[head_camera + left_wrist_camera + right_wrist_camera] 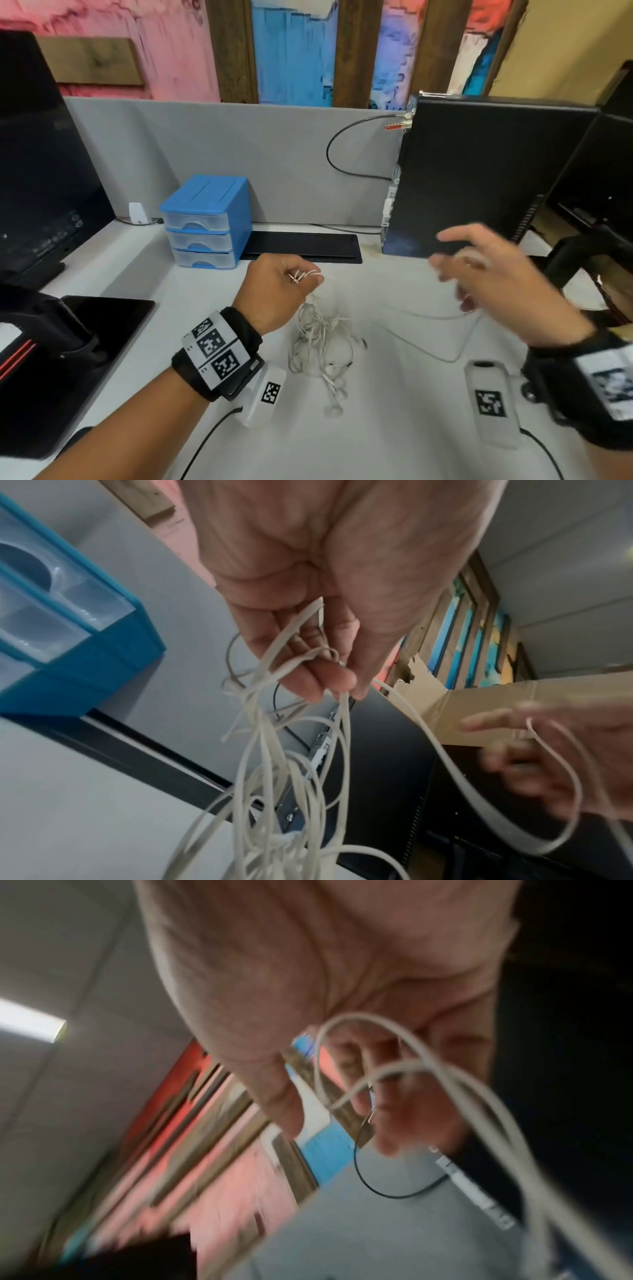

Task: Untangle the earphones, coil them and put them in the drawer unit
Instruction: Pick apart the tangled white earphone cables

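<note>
A tangle of white earphones (322, 339) hangs down to the white desk (394, 428). My left hand (308, 279) is raised above it, and thumb and fingers pinch several strands at the top; in the left wrist view the left hand (329, 680) holds these strands while the tangle (281, 791) dangles below. One cord runs rightward to my right hand (452, 260), which is blurred, and loops over its loosely curled fingers (404, 1110). The blue drawer unit (205, 222) stands at the back left with all three clear drawers closed.
A black computer tower (479, 171) stands at the back right with a black cable (335, 161) looping from it. A dark monitor (41, 154) and a black pad (102, 342) are on the left. A grey partition (239, 144) closes off the back, with a black strip (301, 246) at its foot.
</note>
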A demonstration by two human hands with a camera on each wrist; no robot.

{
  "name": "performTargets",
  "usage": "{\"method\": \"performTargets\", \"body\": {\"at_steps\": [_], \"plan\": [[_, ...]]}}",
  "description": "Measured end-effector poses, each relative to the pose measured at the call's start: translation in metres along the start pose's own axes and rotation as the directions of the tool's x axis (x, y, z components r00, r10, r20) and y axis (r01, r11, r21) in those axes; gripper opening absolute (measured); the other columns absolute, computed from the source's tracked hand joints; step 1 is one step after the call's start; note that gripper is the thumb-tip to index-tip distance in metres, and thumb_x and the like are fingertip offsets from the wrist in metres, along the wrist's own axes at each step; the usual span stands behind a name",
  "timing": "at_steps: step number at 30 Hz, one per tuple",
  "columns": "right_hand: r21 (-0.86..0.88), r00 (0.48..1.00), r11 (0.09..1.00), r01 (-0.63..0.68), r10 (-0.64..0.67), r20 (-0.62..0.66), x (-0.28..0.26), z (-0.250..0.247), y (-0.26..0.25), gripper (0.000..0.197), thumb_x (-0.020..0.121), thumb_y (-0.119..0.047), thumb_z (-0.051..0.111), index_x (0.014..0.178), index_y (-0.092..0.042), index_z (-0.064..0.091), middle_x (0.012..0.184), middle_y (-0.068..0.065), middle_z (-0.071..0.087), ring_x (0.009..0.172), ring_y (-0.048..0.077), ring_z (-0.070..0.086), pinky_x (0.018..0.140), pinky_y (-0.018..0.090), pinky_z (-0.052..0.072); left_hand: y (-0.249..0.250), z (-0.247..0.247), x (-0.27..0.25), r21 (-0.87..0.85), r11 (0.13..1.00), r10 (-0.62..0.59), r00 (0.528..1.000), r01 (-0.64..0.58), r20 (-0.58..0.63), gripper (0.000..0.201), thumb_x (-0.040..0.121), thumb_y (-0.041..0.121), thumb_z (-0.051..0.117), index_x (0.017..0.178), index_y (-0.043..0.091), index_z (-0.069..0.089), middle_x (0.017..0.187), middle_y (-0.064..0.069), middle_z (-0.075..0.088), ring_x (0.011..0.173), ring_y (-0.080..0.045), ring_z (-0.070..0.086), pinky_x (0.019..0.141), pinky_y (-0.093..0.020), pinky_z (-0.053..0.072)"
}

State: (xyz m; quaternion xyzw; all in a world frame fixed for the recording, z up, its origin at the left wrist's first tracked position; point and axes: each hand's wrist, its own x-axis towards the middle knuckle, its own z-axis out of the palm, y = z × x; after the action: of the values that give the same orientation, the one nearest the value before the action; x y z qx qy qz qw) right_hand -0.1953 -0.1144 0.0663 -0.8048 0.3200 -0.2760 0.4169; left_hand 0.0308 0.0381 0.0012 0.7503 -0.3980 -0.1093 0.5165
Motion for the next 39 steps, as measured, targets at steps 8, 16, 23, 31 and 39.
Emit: {"method": "performTargets", "body": {"at_steps": [8, 16, 23, 31, 39], "plan": [[-0.277, 0.96, 0.93, 0.243, -0.19, 0.205, -0.019, 0.081, 0.008, 0.028, 0.088, -0.055, 0.056, 0.092, -0.029, 0.067, 0.086, -0.012, 0.069, 0.082, 0.006, 0.064, 0.077, 0.036, 0.055, 0.02, 0.019, -0.022, 0.072, 0.975, 0.207, 0.977, -0.21, 0.042, 0.005, 0.082, 0.022, 0.077, 0.086, 0.025, 0.079, 0.051, 0.023, 0.056, 0.048, -0.003, 0.05, 0.054, -0.013, 0.042], [0.168, 0.914, 0.918, 0.358, -0.382, 0.136, -0.023, 0.064, -0.009, 0.032, 0.099, -0.026, 0.054, 0.073, -0.011, 0.068, 0.071, 0.005, 0.069, 0.065, 0.012, 0.061, 0.065, 0.023, 0.047, 0.014, 0.01, -0.016, 0.058, 0.984, 0.17, 0.985, -0.171, 0.017, 0.004, 0.082, 0.027, 0.077, 0.085, 0.026, 0.079, 0.052, 0.016, 0.058, 0.048, -0.011, 0.059, 0.051, -0.015, 0.044], [0.216, 0.916, 0.891, 0.4, -0.385, -0.109, -0.008, 0.018, -0.013, 0.033, 0.095, -0.029, 0.052, 0.078, -0.006, 0.068, 0.083, 0.006, 0.071, 0.083, 0.021, 0.067, 0.074, 0.035, 0.055, 0.002, -0.003, -0.004, -0.018, 0.996, 0.082, 0.997, -0.082, -0.003, 0.003, 0.083, 0.023, 0.077, 0.081, 0.021, 0.078, 0.063, 0.013, 0.068, 0.052, -0.007, 0.058, 0.052, -0.015, 0.045], [0.057, 0.996, 0.997, -0.057, 0.06, -0.063, 0.031, 0.023, 0.053, 0.019, 0.096, -0.017, 0.056, 0.086, -0.011, 0.071, 0.095, 0.007, 0.07, 0.082, 0.015, 0.068, 0.066, 0.025, 0.051, 0.034, -0.023, -0.006, -0.097, 0.975, 0.201, 0.979, -0.202, -0.02, 0.001, 0.08, 0.021, 0.078, 0.081, 0.021, 0.078, 0.068, 0.003, 0.069, 0.058, -0.005, 0.05, 0.058, -0.014, 0.045], [-0.633, 0.969, 0.756, -0.167, 0.245, 0.037, 0.026, 0.032, 0.074, 0.064, 0.09, -0.044, 0.063, 0.143, -0.017, 0.04, 0.142, 0.004, 0.05, 0.126, 0.024, 0.051, 0.102, 0.038, 0.044, 0.054, -0.043, -0.011, -0.223, 0.948, 0.241, 0.97, -0.227, 0.04, 0.012, 0.071, 0.034, 0.076, 0.08, 0.027, 0.078, 0.082, -0.006, 0.076, 0.078, -0.036, 0.066, 0.075, -0.046, 0.055]]}}
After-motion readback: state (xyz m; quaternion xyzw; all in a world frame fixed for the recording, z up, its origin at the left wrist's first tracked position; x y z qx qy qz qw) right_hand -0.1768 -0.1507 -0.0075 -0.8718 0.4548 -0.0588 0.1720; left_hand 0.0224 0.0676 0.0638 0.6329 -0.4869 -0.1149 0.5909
